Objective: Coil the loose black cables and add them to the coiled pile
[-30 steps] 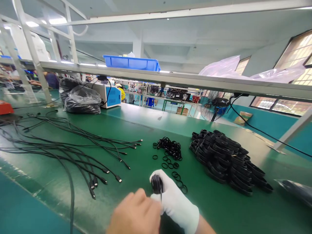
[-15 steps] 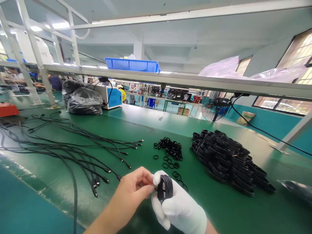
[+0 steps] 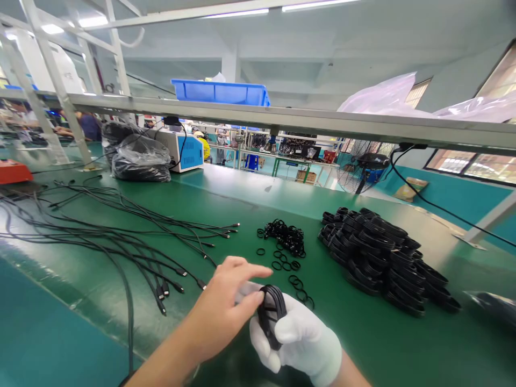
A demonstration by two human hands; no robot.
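A coiled black cable [image 3: 279, 299] rests in my white-gloved right hand [image 3: 308, 330], its fingers and thumb closed around the bundle. My bare left hand [image 3: 226, 295] is at the coil's left side, index finger stretched out above it and thumb tip at its edge. A thin dark strip crosses the coil's middle; whether it is a band or cable is unclear. Beyond my hands lies a pile of small black rings [image 3: 285, 237], with several loose rings [image 3: 295, 265] nearer. Long loose black cables [image 3: 121, 248] spread over the left side, connector ends toward me.
Stacked coiled cables [image 3: 374, 258] form a large heap on the right of the green table [image 3: 242, 199]. A bagged bundle [image 3: 141, 158] and a blue-white machine [image 3: 187, 153] stand at the back left. Above runs a shelf [image 3: 302, 118] with a blue tray [image 3: 221, 92].
My left fingers have come apart from their pinch beside the coil, and the index finger now extends over it. The coil has turned slightly in my right hand. The view has shifted a little.
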